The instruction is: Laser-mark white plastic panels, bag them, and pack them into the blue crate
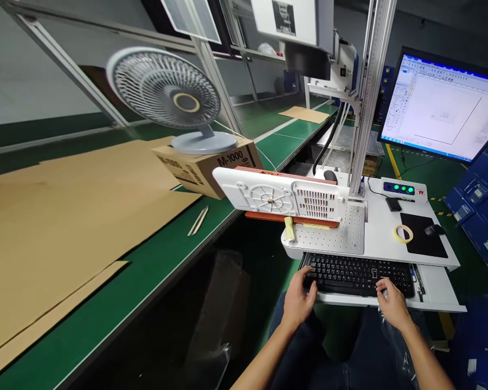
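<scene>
My left hand (300, 295) rests at the left end of a black keyboard (345, 272), fingers apart, with nothing held. At the keyboard's front edge, right of its middle, is my right hand (391, 304), its fingers curled with thumb and forefinger near each other; whether it holds anything is unclear. Clear plastic film (402, 346) hangs below it. Above the keyboard, a white plastic panel (268, 196) with a round grille and slots stands on edge over an orange-brown support (264, 216) on the perforated metal plate (329, 238). A yellow tape piece (289, 229) sticks to the support.
A monitor (443, 108) stands at right, above a mouse (434, 230), black pad (423, 244) and tape roll (403, 234). The machine head (296, 27) overhangs the panel. A fan (179, 100) sits on a box (211, 170). Cardboard (81, 216) covers the left bench; blue bins (482, 200) stand right.
</scene>
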{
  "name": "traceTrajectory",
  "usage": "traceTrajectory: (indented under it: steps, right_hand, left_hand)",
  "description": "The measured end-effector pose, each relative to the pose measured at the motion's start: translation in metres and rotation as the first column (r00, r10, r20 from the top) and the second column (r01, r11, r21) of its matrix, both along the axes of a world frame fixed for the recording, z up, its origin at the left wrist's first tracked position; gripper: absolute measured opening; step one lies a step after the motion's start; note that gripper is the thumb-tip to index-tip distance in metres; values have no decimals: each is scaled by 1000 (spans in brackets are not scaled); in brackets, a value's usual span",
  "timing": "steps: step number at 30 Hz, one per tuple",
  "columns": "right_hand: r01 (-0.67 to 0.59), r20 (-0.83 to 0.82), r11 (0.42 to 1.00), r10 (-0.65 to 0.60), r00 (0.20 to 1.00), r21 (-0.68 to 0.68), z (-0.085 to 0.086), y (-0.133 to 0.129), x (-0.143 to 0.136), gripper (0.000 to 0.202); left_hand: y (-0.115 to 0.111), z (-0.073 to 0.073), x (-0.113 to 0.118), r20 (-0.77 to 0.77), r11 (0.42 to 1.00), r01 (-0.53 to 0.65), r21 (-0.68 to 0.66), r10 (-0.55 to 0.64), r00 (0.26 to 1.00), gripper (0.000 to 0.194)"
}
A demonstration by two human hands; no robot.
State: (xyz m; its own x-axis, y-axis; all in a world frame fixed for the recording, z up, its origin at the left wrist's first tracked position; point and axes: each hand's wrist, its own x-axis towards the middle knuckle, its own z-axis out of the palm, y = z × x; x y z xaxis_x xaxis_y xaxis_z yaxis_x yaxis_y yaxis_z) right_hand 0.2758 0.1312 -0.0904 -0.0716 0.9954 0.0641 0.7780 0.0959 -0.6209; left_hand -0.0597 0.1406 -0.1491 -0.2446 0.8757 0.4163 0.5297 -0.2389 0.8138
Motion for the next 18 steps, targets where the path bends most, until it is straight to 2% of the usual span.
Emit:
traceTrajectory:
  steps: [3, 5, 6, 8, 9, 11, 13, 14, 15, 16, 18]
  right_hand:
    - [-3, -27, 1000, 4, 1000, 19, 13, -10, 0, 26]
    - [21, -50, 999, -19, 999, 36, 28, -20, 0, 26]
    - [43, -67, 998, -40, 997, 41, 37, -26, -1, 26]
    - [98, -115, 994, -92, 989, 50, 59, -39, -7, 27]
    - [124, -145, 991, -114, 983, 56, 71, -44, -12, 28]
    - [143, -216, 988, -127, 968, 63, 96, -54, -27, 32]
    - [129, -302, 990, -105, 948, 61, 120, -63, -47, 34]
    - [116, -344, 992, -89, 935, 59, 131, -66, -58, 33]
    - [100, -384, 993, -69, 921, 61, 140, -69, -69, 33]
    - [89, -420, 993, -50, 906, 73, 148, -71, -79, 32]
    - [90, -472, 989, -24, 881, 118, 160, -75, -93, 30]
  left_hand:
    - [-8, 18, 1, 36, 999, 29, 18, -30, 999, 38]
    - [-18, 35, 7, 64, 996, 76, 47, -79, 995, 35]
    - [-25, 44, 13, 92, 989, 132, 60, -138, 986, 34]
    - [-40, 64, 28, 184, 941, 332, 59, -337, 923, 33]
    - [-47, 73, 38, 247, 885, 464, 40, -459, 854, 36]
    - [-59, 88, 63, 395, 696, 718, 5, -661, 638, 61]
    - [-67, 96, 93, 512, 480, 877, 25, -760, 401, 104]
    - [-70, 97, 109, 543, 385, 921, 57, -786, 295, 118]
    - [-72, 97, 124, 554, 311, 946, 93, -805, 210, 122]
    - [-73, 95, 138, 551, 260, 958, 119, -820, 154, 115]
    - [-75, 91, 158, 524, 213, 969, 123, -844, 119, 84]
